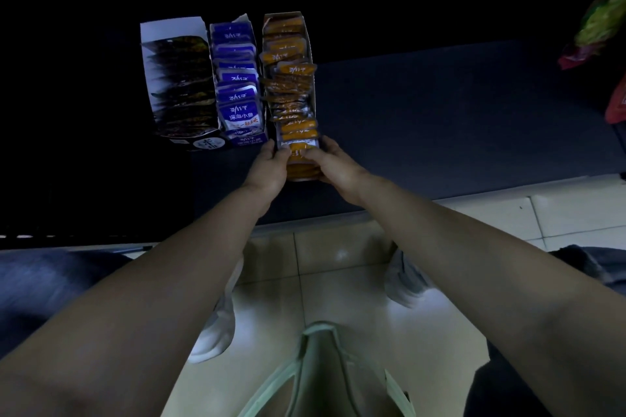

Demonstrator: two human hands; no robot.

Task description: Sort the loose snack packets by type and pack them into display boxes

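Three display boxes stand side by side on the desk (pixel 440 129): dark box (pixel 169 31) left, blue box (pixel 249 142) middle, orange box (pixel 307 35) right. At its near end, the left hand (pixel 271 162) and right hand (pixel 333 162) grip the nearest orange packets (pixel 299 151) with curled fingers.

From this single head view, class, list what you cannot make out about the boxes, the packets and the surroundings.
Head view throughout.
1. Dark packets in the left box: too dim to read their print.
2. Nearest orange packets: the left hand and right hand grip and cover them, so their count is hidden.
3. Red-green bag: blurred, cut off by the right edge.
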